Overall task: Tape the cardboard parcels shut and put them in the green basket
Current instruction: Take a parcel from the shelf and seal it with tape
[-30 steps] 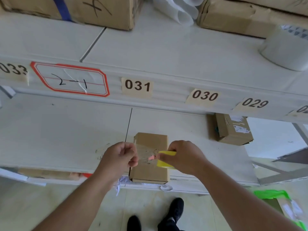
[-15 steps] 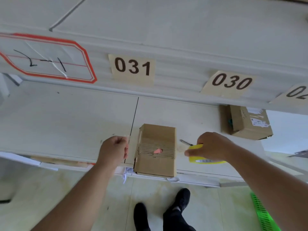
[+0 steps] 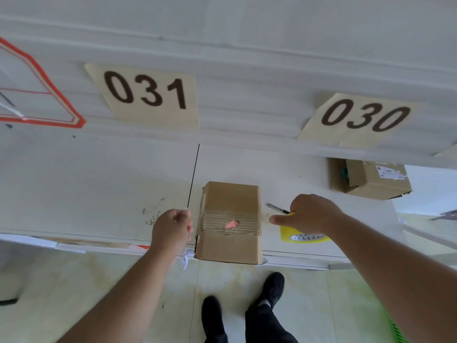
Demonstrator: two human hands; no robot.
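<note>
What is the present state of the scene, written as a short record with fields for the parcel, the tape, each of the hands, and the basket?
parcel: brown cardboard parcel on the white shelf, at its front edge, between the hands; torn hole in its top with pink showing
tape: yellow tape roll on the shelf, right of the parcel
left hand: left hand curled beside the parcel's left side; whether it pinches a tape end cannot be told
right hand: right hand holds the tape roll
basket: green basket, only an edge visible on the floor at lower right
other: second cardboard box further back at right
</note>
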